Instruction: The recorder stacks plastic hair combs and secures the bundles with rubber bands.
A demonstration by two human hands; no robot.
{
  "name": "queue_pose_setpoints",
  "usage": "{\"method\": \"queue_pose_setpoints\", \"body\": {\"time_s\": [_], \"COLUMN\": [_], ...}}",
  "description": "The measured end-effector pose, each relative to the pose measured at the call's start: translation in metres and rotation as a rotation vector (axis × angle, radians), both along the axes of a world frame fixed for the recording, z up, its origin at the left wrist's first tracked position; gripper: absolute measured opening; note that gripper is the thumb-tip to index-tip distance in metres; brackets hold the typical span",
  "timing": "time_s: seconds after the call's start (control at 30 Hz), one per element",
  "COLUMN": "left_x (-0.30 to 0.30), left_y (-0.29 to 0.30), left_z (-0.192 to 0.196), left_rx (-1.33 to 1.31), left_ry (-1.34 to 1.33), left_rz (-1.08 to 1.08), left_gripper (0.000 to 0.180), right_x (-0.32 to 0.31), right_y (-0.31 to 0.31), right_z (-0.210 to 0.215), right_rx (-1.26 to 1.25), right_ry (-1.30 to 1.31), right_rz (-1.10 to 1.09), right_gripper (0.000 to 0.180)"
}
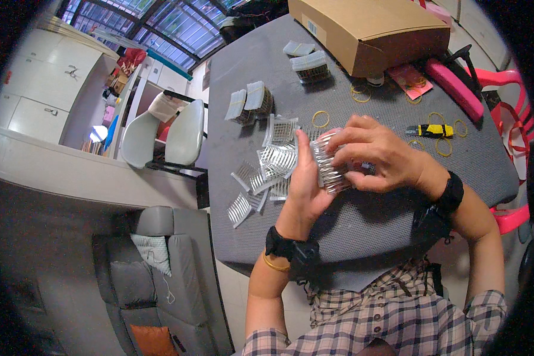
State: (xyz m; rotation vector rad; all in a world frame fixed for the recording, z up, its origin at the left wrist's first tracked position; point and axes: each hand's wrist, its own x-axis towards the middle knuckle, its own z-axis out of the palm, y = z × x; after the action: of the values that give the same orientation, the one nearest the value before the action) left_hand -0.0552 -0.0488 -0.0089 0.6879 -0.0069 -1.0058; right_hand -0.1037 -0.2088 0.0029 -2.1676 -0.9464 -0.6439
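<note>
Both my hands hold a stack of clear plastic combs (329,166) above the grey table (362,225). My left hand (305,184) presses flat against the stack's left side. My right hand (380,157) wraps over the top and right side, fingers curled on the combs. Loose clear combs (267,169) lie spread just left of my hands. Bundled comb stacks (249,102) and another bundle (310,66) sit farther back. A black band is on each wrist.
A cardboard box (368,29) stands at the table's back. Yellow rubber bands (320,118) lie scattered, a yellow and black utility knife (430,130) at right. A pink chair (474,95) stands right, a white chair (166,136) left, a grey seat (160,279) below.
</note>
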Motion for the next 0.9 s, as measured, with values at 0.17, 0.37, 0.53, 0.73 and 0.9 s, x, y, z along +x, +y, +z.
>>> {"method": "queue_pose_setpoints", "body": {"time_s": [0.17,0.37,0.53,0.73,0.9], "left_x": [0.002,0.001,-0.003,-0.001,-0.003], "left_y": [0.0,0.002,-0.002,0.002,-0.002], "left_z": [-0.005,-0.006,0.003,-0.002,-0.004], "left_rx": [-0.029,-0.01,-0.018,-0.075,-0.037], "left_ry": [-0.052,-0.045,0.001,-0.02,-0.029], "left_rz": [0.053,0.021,0.002,-0.076,-0.046], "left_gripper": [0.057,0.058,0.065,0.068,0.067], "right_x": [0.004,-0.003,-0.006,-0.005,-0.004], "right_y": [0.003,0.008,0.012,0.011,0.01], "right_z": [-0.01,-0.001,-0.007,-0.008,-0.011], "right_rx": [0.076,0.014,-0.052,-0.064,-0.014], "right_ry": [0.082,0.04,0.126,0.173,0.167], "right_rz": [-0.039,-0.184,-0.209,-0.193,-0.189], "right_gripper": [0.045,0.066,0.088,0.084,0.078]}}
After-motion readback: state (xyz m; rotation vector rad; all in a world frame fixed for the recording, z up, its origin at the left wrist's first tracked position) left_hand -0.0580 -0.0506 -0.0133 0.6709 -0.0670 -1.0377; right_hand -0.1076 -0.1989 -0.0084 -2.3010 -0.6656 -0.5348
